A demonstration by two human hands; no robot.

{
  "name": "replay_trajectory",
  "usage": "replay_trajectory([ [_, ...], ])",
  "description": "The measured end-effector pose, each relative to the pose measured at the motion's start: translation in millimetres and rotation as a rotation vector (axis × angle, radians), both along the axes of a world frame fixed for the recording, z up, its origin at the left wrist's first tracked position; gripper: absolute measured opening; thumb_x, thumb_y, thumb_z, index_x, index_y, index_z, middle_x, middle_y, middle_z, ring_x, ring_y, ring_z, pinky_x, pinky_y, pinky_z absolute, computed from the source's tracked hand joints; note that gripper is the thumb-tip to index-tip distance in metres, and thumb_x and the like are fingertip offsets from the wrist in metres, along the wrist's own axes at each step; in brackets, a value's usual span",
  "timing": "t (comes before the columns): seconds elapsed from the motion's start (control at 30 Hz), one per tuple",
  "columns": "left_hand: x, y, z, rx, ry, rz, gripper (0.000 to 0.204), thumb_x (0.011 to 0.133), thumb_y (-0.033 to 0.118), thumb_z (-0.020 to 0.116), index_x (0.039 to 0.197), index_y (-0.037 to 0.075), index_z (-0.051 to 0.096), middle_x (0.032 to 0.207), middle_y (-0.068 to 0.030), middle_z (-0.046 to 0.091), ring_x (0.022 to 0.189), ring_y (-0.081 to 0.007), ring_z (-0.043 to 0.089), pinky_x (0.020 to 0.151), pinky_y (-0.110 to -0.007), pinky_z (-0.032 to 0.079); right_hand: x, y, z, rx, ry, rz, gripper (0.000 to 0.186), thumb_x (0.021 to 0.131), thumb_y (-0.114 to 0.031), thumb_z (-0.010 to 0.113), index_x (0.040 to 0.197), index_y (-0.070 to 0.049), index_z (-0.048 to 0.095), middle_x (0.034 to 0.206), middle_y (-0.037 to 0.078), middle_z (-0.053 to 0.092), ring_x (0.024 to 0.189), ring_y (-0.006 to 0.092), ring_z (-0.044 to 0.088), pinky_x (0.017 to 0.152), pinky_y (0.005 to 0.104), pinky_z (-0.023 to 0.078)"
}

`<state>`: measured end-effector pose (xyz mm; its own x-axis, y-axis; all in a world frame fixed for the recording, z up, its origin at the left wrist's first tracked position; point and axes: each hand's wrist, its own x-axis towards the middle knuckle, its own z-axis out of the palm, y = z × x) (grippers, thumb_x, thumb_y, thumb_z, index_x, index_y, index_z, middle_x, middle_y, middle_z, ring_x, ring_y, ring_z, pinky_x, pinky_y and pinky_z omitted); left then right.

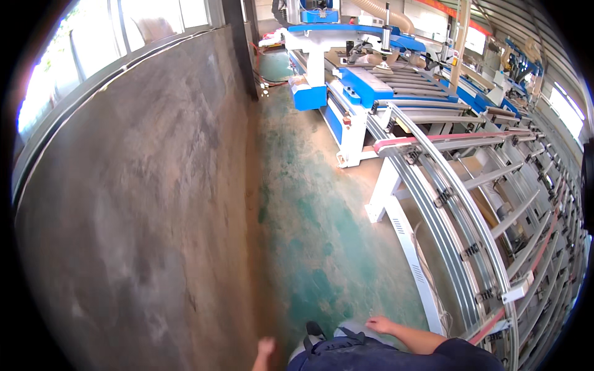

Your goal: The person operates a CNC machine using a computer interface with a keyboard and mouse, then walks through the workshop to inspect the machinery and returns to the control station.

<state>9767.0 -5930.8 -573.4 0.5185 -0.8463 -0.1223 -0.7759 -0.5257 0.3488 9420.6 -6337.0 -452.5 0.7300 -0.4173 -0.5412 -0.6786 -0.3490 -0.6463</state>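
My left hand (266,347) hangs low beside the grey wall, small in view, its fingers curled in and nothing seen in them. On the other side of my body, my right hand (379,324) is held in front of my right leg. Its fingers are loosely curled too, and no object shows in it. Neither hand touches the wall or the machinery. Nearest to my right hand is the white metal leg (411,256) of a conveyor frame. My dark shirt and grey trousers show between the hands.
A bare cement wall (136,185) with windows above runs along my left. The worn green floor (315,235) stretches ahead. On my right, a metal conveyor (461,210) with rails and red belts leads to a blue and white machine (368,86). Cables (269,80) lie on the floor farther off.
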Motion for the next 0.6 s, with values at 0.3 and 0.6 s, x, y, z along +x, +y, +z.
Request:
replay_trajectory([
  [0.3,329.4,-391.1,239.1,-0.535,0.701,0.589,0.025,0.089,0.015,0.05,0.071,0.001,0.06,0.063,-0.0061,0.06,0.06,-0.0128,0.056,0.058,-0.03,0.046,102.8,-173.9,-95.0,0.064,0.356,-0.459,0.031,0.088,-0.034,0.057,0.091,-0.006,0.07,0.08,0.012,0.067,0.069,0.0225,0.064,0.067,0.0381,0.052],
  [0.6,392.0,-356.2,28.0,0.216,0.932,0.618,0.012,0.077,0.017,0.06,0.076,0.017,0.072,0.077,-0.0045,0.069,0.073,-0.0191,0.067,0.067,-0.035,0.053,464.7,-500.3,-8.2,-0.08,-0.133,-0.501,0.034,0.092,-0.034,0.053,0.103,-0.005,0.068,0.094,0.011,0.07,0.082,0.0234,0.067,0.075,0.0367,0.052],
])
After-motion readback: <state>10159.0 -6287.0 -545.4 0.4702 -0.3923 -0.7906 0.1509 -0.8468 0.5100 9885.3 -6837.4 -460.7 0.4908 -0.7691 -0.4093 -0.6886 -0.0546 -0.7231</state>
